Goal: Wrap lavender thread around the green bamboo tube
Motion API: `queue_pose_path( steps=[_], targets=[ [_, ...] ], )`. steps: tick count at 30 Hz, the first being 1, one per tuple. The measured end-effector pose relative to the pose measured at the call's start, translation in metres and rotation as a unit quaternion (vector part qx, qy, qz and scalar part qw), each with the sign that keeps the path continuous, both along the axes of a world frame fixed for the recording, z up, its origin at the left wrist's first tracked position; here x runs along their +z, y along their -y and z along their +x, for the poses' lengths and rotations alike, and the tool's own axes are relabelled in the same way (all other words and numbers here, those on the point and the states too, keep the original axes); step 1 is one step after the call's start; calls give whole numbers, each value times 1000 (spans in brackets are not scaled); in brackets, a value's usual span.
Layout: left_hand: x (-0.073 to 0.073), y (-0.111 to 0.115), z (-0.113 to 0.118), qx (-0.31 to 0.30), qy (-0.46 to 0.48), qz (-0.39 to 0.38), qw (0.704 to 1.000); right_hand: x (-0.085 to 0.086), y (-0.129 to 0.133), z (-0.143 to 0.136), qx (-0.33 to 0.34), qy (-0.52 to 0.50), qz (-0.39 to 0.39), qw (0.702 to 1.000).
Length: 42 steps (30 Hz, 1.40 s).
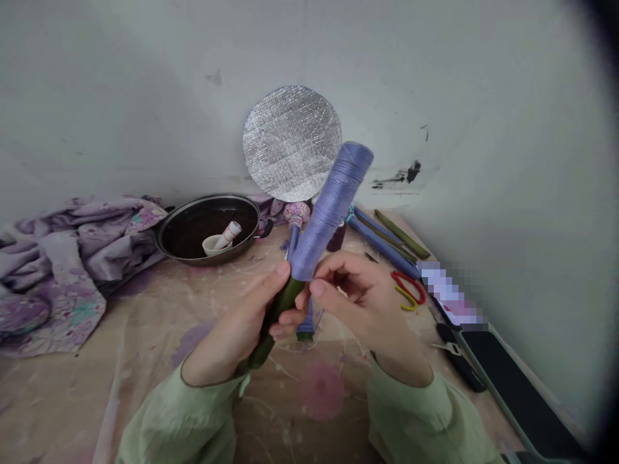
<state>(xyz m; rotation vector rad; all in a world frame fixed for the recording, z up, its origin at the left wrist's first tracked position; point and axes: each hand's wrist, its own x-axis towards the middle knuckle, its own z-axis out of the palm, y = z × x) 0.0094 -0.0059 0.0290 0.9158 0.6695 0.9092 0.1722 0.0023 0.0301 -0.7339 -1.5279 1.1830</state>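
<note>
A dark green stick [288,295], its upper part thickly wound with purple thread [333,205], is held tilted up to the right in front of me. My left hand [251,316] wraps round its green lower part, the thumb lying along it near the winding's lower edge. My right hand [362,296] pinches with thumb and forefinger right at that edge, where a thin strand seems to run; the fingertips partly hide it. Behind and below my hands, a second purple-wound piece [305,327] with a dark green end lies on the table, partly covered.
A black pan [169,248] with a white cup [211,245] stands back left beside floral purple cloth [68,277]. A silver disc [293,142] leans against the wall. Rightward lie purple-wrapped sticks [384,246], scissors [410,291], a lit phone [449,293], a key [449,348] and a dark phone [517,393].
</note>
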Motion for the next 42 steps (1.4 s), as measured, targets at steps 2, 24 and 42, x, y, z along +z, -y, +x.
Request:
queue_pose_path(
  steps=[2, 24, 42],
  targets=[
    [1, -1, 1, -10, -3, -2, 1000, -1, 0, 0, -7, -5, -3, 1000],
    [3, 4, -6, -138, 113, -102, 979, -1, -2, -2, 25, -56, -19, 998],
    [-16, -4, -7, -85, -5, 28, 996, -2, -3, 9, 142, -43, -84, 985]
  ],
)
